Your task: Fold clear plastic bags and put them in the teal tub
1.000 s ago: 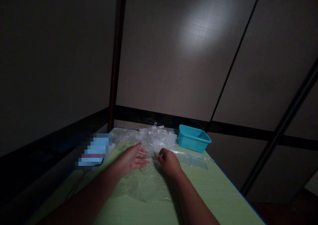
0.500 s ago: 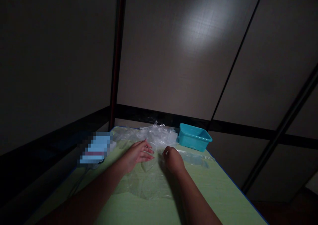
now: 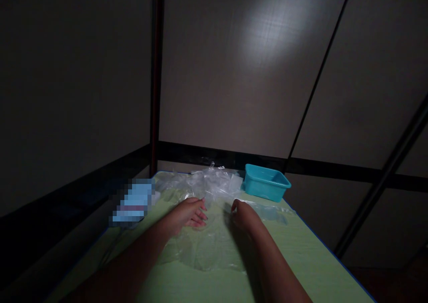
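Observation:
My left hand point(image 3: 187, 214) lies flat with fingers stretched out on a sheet of clear plastic film point(image 3: 203, 249) spread over the green table point(image 3: 301, 258). My right hand point(image 3: 244, 216) is curled closed just to its right, pinching the far edge of the same film. A heap of crumpled clear plastic bags point(image 3: 207, 182) lies just beyond both hands.
A teal plastic tub point(image 3: 265, 182) stands at the table's far right corner. A blurred-out light blue object point(image 3: 132, 202) with a cable sits at the left edge. Dark wall panels and a vertical post point(image 3: 155, 75) close off the back. The room is dim.
Both hands have shifted a little to the right along the film. The right hand has moved further from the left one, and the view has panned slightly.

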`<state>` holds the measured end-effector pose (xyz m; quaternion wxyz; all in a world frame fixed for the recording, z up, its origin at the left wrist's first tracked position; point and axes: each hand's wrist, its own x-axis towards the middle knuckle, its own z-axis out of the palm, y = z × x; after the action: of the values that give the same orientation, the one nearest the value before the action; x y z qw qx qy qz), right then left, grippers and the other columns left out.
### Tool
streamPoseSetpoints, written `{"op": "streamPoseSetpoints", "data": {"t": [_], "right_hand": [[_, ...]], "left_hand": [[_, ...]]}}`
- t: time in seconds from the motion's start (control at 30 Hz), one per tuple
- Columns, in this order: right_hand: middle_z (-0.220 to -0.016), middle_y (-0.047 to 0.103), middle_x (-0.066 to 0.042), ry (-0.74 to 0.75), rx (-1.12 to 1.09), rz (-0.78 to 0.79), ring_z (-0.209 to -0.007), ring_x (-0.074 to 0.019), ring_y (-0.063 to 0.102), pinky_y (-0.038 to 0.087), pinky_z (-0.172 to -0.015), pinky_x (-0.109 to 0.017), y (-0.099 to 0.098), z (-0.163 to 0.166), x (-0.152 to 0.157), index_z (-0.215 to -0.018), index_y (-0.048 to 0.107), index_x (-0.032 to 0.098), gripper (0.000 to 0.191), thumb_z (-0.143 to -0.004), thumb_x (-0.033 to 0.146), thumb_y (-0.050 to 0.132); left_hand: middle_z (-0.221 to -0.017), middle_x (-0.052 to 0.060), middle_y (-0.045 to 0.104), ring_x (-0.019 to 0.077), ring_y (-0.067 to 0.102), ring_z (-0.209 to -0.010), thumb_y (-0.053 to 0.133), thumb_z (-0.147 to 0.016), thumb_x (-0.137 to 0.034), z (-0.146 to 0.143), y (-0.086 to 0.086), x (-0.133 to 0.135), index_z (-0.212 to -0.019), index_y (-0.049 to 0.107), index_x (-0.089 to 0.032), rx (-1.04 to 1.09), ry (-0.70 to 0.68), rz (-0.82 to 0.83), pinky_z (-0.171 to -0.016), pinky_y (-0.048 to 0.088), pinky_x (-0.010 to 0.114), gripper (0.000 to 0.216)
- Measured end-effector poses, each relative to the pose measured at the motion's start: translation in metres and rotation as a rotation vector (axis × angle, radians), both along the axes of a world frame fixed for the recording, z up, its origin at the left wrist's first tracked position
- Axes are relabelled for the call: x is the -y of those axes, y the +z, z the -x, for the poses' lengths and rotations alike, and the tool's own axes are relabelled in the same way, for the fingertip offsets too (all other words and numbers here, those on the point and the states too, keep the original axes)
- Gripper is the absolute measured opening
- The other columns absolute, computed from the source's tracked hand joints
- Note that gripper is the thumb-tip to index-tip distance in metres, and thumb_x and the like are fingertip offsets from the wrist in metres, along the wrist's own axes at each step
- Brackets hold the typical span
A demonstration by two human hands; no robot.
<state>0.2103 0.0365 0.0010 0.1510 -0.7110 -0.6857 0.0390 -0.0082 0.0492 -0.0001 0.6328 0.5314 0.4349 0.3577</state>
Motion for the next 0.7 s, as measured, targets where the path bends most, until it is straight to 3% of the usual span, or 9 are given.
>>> {"op": "streamPoseSetpoints", "data": {"t": [0.23, 0.4, 0.57, 0.7], "right_hand": [[-0.088, 0.067, -0.011, -0.043, 0.008, 0.016, -0.08, -0.0225, 0.061, 0.034, -0.059, -0.025, -0.002, -0.006, -0.001, -0.08, 0.061, 0.017, 0.012, -0.069, 0.02, 0.061], [-0.088, 0.066, -0.012, -0.052, -0.004, -0.017, -0.079, -0.0225, 0.06, 0.033, -0.057, -0.025, 0.003, -0.002, -0.003, -0.083, 0.06, 0.017, 0.015, -0.072, 0.027, 0.062], [-0.08, 0.065, -0.008, 0.107, -0.069, -0.073, -0.069, -0.0167, 0.057, 0.031, -0.056, -0.023, 0.012, 0.011, -0.001, -0.085, 0.059, 0.017, 0.017, -0.081, 0.032, 0.053], [-0.076, 0.063, -0.002, 0.34, -0.136, -0.082, -0.066, -0.0117, 0.053, 0.032, -0.057, -0.02, 0.015, 0.024, 0.008, -0.082, 0.06, 0.018, 0.008, -0.079, 0.023, 0.054]], "left_hand": [[-0.069, 0.01, 0.066, 0.0224, 0.064, -0.065, 0.061, -0.069, -0.054, -0.002, 0.002, 0.003, -0.077, 0.057, -0.014, 0.005, -0.05, 0.009, -0.066, 0.05, 0.036, 0.041], [-0.07, 0.004, 0.064, 0.0137, 0.059, -0.056, 0.058, -0.074, -0.046, -0.006, 0.01, 0.003, -0.075, 0.057, -0.015, 0.028, 0.045, -0.136, -0.055, 0.044, 0.025, 0.031], [-0.066, 0.002, 0.06, 0.0112, 0.054, -0.05, 0.053, -0.079, -0.043, -0.008, 0.017, 0.005, -0.071, 0.055, -0.016, 0.037, 0.132, -0.243, -0.046, 0.036, 0.021, 0.029], [-0.066, 0.003, 0.062, 0.0127, 0.057, -0.052, 0.05, -0.08, -0.048, -0.008, 0.018, 0.006, -0.074, 0.056, -0.016, 0.032, 0.154, -0.249, -0.048, 0.038, 0.022, 0.033]]}}
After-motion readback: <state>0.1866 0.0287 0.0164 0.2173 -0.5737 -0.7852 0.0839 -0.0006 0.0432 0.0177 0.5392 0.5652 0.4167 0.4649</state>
